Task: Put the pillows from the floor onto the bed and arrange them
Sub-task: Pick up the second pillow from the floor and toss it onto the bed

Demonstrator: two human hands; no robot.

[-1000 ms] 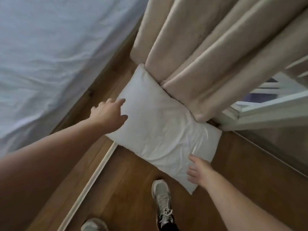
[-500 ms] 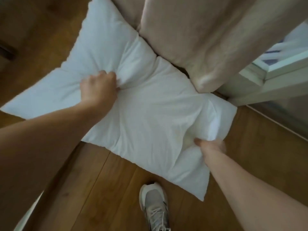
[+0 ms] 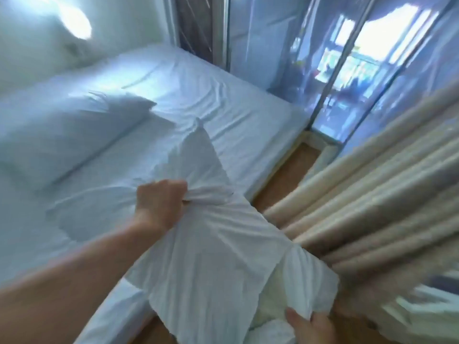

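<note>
White pillow (image 3: 211,256) now lifted off the wooden floor (image 3: 285,180) and held over the near right edge of the bed (image 3: 223,100), left hand (image 3: 159,202) fisted in its fabric, right hand (image 3: 310,326) pinching its near corner, second pillow (image 3: 62,137) lying far left on the sheet, beige curtain (image 3: 372,194) at right.

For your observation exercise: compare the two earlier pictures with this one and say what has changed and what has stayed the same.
The pillow has come up off the floor and now hangs over the edge of the bed. The left hand and right hand, open a second ago, now grip it. The curtain stays alongside.
</note>
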